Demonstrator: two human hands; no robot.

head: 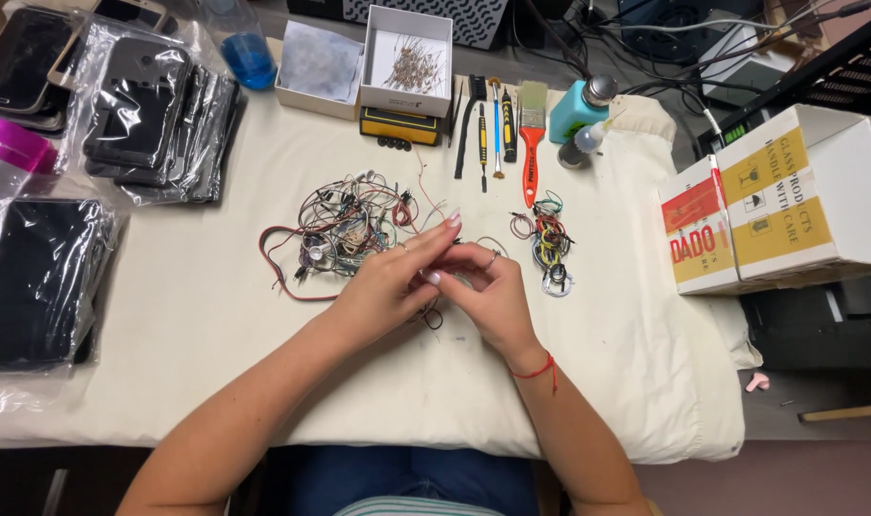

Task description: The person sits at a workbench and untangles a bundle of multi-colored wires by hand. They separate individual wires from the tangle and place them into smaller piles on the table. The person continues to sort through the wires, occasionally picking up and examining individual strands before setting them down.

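My left hand point(387, 282) and my right hand point(488, 296) meet at the middle of the cloth-covered table point(206, 315), fingers pinched together on a thin wire point(433, 315) whose dark loop hangs just below them. A tangled heap of coloured wires point(344, 229) lies just beyond my left hand. A smaller coiled bundle of wires point(550, 244) sits to the right of my right hand. A red string bracelet circles my right wrist.
Bagged phones and screens point(149, 115) pile up at the left. At the back stand white boxes point(407, 57), small hand tools point(488, 129), an orange-handled brush point(531, 143) and a teal bottle point(579, 110). Cardboard boxes point(789, 201) sit off the right edge.
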